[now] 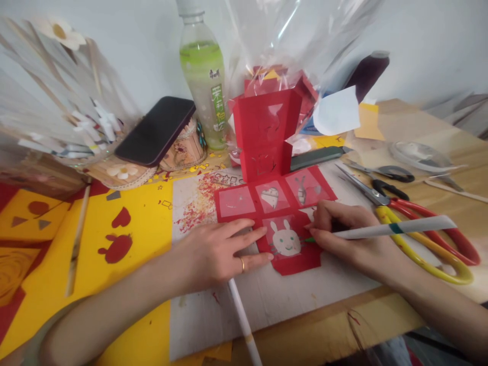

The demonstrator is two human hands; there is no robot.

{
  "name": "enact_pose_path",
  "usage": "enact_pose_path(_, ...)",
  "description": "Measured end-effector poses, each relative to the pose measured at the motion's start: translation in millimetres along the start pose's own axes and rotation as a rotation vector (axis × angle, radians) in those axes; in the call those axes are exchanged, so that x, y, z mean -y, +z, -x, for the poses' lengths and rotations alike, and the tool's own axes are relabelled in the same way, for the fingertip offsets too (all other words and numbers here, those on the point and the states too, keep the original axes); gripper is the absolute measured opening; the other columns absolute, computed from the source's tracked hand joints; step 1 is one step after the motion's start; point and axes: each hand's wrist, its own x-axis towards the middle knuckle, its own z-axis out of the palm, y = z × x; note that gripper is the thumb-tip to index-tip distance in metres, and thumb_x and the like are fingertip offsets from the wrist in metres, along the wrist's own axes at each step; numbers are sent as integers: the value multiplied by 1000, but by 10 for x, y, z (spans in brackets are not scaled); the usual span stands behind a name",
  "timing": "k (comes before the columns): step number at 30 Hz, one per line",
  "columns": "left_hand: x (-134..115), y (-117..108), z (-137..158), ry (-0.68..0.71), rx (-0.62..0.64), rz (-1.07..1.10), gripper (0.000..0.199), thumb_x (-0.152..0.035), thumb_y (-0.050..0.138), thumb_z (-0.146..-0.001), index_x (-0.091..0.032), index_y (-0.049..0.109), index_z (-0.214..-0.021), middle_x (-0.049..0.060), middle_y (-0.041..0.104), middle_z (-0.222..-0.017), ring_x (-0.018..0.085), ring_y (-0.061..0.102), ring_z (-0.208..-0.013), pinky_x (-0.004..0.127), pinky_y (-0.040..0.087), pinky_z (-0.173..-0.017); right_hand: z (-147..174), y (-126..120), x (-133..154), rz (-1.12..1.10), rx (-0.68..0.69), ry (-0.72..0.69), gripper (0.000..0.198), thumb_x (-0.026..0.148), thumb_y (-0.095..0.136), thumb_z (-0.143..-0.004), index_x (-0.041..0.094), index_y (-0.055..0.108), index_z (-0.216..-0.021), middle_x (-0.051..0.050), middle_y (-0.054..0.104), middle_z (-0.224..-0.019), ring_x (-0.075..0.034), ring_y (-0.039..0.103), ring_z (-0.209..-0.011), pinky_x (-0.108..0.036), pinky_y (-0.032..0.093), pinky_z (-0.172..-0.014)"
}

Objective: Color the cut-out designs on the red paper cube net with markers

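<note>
My right hand (339,231) is closed around a white marker pen (415,225). Its green tip is beside a white rabbit-face cutout (285,238) on a red paper piece with windows (257,216). Green eyes and a mouth are drawn on the rabbit. My left hand (232,249) lies with fingers spread, the fingertips resting on the red paper's left side. Heart and other shapes show in the upper windows, and the red piece folds upright at the back. A second white pen (244,323) sticks out below my left hand, its upper end hidden.
Scissors with red and yellow handles (430,239) and black-handled scissors (394,174) lie at right. Behind stand a green drink bottle (204,81) and a phone (156,129) propped on decorated holders. Yellow paper (147,305) with red cutouts covers the left. The grey board's front edge is near me.
</note>
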Motion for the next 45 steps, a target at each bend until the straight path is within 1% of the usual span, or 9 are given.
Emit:
enact_pose_path(6,2,7,0,2,12,6,34,-17,38,-92,-32,51,-120,5,53,-126,25,49,-112,34,53,-68,-9,2,-5,0,-5,3,26,14,52,-70,21,34,-54,5,40,-49,-10,37,-47,-22,30,-43)
enact_pose_path(10,8,3,2,8,6,8,34,-17,38,-92,-31,50,-120,5,53,-126,25,50,-111,33,53,-67,-3,1,-13,-6,4,-17,25,14,52,-71,21,34,-54,4,40,-50,-10,37,-48,-22,30,-43)
enact_pose_path(15,15,-2,1,12,5,1,34,-17,40,-91,-32,50,-120,5,52,-127,24,49,-112,32,53,-68,0,0,-18,-11,-41,-17,26,14,52,-71,21,34,-55,5,40,-50,-9,36,-47,-22,28,-41)
enact_pose_path(20,9,-2,-8,12,-1,3,34,-17,37,-92,-32,50,-120,5,53,-126,24,50,-111,34,54,-67,-13,1,-10,32,-13,-46,25,16,53,-73,21,36,-55,4,41,-51,-9,37,-48,-22,30,-43)
enact_pose_path(25,6,-10,-4,10,8,-3,35,-16,35,-93,-32,50,-121,5,52,-127,25,51,-111,34,54,-64,-7,3,-14,19,-52,-20,26,15,53,-72,21,34,-55,4,40,-50,-9,36,-47,-22,29,-41)
enact_pose_path(33,3,1,-1,-5,9,-4,34,-17,37,-92,-33,50,-120,3,52,-127,24,49,-112,33,53,-68,-10,7,5,38,-45,-21,26,14,52,-72,21,34,-55,5,41,-50,-10,37,-47,-23,29,-42)
enact_pose_path(37,-3,3,-1,-7,17,-3,33,-18,37,-93,-33,51,-119,4,53,-126,24,50,-111,33,53,-67,-11,9,6,18,-30,-24,25,14,52,-72,21,35,-56,5,41,-51,-10,37,-48,-23,28,-42)
enact_pose_path(41,1,-1,-1,0,21,-1,35,-17,36,-93,-32,50,-121,4,52,-127,25,49,-112,33,53,-67,-9,8,-28,-76,-55,-13,27,14,52,-72,21,32,-54,5,37,-51,-9,33,-48,-23,28,-44)
enact_pose_path(45,9,-6,-3,3,10,4,35,-17,35,-93,-32,50,-121,4,52,-127,25,50,-111,34,53,-66,1,3,-50,-108,-25,-18,27,14,52,-71,21,32,-54,5,37,-50,-10,33,-48,-24,28,-45)
